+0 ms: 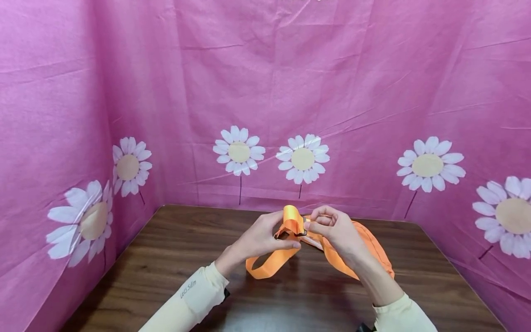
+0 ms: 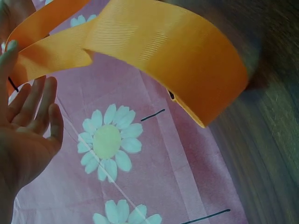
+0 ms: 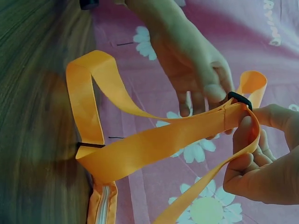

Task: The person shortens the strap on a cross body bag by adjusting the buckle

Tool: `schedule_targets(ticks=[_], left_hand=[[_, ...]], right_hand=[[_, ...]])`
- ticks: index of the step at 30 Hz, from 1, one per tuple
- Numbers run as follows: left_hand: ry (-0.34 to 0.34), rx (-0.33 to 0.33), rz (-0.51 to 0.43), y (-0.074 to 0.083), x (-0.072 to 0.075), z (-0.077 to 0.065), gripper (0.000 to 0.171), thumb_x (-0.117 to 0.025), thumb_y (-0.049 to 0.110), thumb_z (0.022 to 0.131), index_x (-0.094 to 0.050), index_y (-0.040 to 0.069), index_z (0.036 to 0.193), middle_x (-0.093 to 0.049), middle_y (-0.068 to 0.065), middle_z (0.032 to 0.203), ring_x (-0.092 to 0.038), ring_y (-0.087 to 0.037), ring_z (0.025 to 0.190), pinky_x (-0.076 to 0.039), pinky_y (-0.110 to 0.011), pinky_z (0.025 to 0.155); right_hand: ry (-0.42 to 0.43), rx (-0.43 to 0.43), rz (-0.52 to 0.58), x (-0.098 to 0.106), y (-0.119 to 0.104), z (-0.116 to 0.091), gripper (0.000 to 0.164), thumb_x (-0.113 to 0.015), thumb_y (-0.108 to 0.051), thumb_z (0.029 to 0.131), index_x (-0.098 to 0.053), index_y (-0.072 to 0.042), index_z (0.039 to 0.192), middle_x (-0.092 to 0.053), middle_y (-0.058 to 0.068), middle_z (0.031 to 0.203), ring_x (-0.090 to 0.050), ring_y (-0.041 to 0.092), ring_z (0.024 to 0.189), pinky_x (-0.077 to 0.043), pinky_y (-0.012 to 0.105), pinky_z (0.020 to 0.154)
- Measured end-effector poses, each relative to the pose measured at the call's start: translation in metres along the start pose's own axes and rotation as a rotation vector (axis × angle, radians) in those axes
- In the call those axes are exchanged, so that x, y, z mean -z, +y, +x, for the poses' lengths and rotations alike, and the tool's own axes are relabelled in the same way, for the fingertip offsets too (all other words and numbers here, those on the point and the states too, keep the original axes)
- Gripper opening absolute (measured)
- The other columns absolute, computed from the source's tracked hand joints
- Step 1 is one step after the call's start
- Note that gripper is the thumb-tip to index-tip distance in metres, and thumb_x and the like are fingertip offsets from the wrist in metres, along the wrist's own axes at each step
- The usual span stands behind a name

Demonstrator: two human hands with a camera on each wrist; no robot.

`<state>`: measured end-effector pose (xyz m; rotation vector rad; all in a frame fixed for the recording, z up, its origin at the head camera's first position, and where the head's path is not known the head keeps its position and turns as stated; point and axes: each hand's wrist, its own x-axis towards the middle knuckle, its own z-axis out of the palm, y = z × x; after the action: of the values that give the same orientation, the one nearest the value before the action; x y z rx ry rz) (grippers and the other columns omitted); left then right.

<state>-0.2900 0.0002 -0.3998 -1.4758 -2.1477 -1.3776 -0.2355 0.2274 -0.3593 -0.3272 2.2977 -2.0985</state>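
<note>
An orange webbing strap point(image 1: 271, 265) with a black slider buckle point(image 3: 240, 100) is up between both hands. My left hand point(image 1: 260, 235) holds the strap beside the buckle, thumb on one side and fingers on the other; its outer fingers extend loosely in the left wrist view. From the opposite side, my right hand point(image 1: 338, 230) pinches the strap at the buckle with thumb and curled fingers. A short loop of strap point(image 1: 292, 216) rises above the buckle. The strap joins an orange bag point(image 1: 375, 249), partly hidden behind the right forearm. Its zipper point(image 3: 103, 205) shows below the strap.
A dark wooden table point(image 1: 174, 258) lies beneath the hands. Pink cloth point(image 1: 265, 83) printed with white daisies hangs around its back and sides. A lower bend of the strap hangs close to the tabletop.
</note>
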Motion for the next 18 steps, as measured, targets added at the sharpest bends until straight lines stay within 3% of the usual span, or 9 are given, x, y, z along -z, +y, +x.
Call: schedule_targets(ticks=[3,6,10,14,18], left_hand=[[0.027,-0.005,0.093,0.001,0.0,0.001,0.045,-0.087,0.03,0.084,-0.063,0.022,0.121,-0.066,0.014,0.107,-0.062,-0.006,0.091,-0.053,-0.024,0.079],[0.068,-0.015,0.233,0.004,-0.001,0.002,0.042,-0.087,0.037,0.084,-0.065,0.021,0.115,-0.065,0.016,0.095,-0.059,-0.002,0.078,-0.049,-0.021,0.067],[0.1,-0.042,0.384,0.009,-0.002,0.002,0.039,-0.085,0.041,0.084,-0.067,0.019,0.111,-0.064,0.015,0.086,-0.054,0.002,0.07,-0.045,-0.022,0.066],[0.078,-0.061,0.399,0.011,-0.001,0.001,0.035,-0.085,0.036,0.085,-0.069,0.019,0.111,-0.061,0.012,0.079,-0.047,0.0,0.065,-0.04,-0.023,0.062],[0.032,-0.057,0.38,0.01,0.001,-0.001,0.035,-0.081,0.037,0.089,-0.071,0.018,0.116,-0.057,0.012,0.078,-0.044,-0.002,0.062,-0.037,-0.019,0.055]], right_hand=[[-0.003,-0.001,0.028,0.001,-0.002,0.002,0.028,-0.082,-0.012,0.087,-0.057,-0.003,0.099,-0.069,0.005,0.085,-0.062,0.018,0.087,-0.053,0.033,0.082],[-0.018,-0.013,0.074,-0.001,-0.004,0.002,0.028,-0.082,-0.012,0.088,-0.057,-0.004,0.099,-0.069,0.005,0.087,-0.063,0.019,0.088,-0.053,0.033,0.083],[-0.026,-0.026,0.121,-0.002,-0.004,0.001,0.026,-0.081,-0.011,0.089,-0.058,-0.004,0.098,-0.068,0.005,0.087,-0.063,0.018,0.085,-0.054,0.032,0.08],[-0.011,-0.011,0.166,0.001,-0.004,-0.002,0.021,-0.078,-0.008,0.09,-0.058,-0.005,0.097,-0.069,0.003,0.085,-0.063,0.017,0.083,-0.051,0.027,0.073],[-0.013,0.011,0.206,0.007,-0.007,-0.003,0.017,-0.075,-0.005,0.092,-0.058,-0.006,0.096,-0.07,0.003,0.084,-0.064,0.017,0.086,-0.051,0.028,0.077]])
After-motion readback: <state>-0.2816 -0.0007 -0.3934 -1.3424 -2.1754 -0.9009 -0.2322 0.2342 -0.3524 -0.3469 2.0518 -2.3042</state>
